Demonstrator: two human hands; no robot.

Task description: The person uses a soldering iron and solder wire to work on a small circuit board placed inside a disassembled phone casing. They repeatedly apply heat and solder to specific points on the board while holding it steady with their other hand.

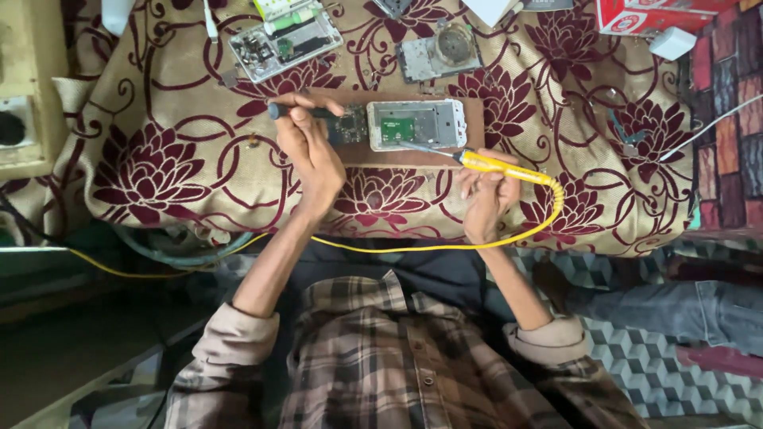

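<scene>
An opened silver phone body [429,123] with a green circuit part lies on a brown wooden board [474,131] over a floral cloth. A small dark circuit board [350,127] sits just left of it. My left hand [308,155] grips a dark-handled tool [280,110] that lies across toward this small board. My right hand [486,197] holds a yellow-handled soldering iron [497,165]; its metal tip points left and reaches the lower edge of the phone body. The iron's yellow cord [413,248] loops under both forearms.
Two more dismantled phones [286,41] [439,52] lie farther out on the maroon-and-beige floral cloth [167,159]. A red box [660,16] and a white charger [672,42] sit at the far right, with a white cable [707,127] nearby. A patterned mat [652,365] is below right.
</scene>
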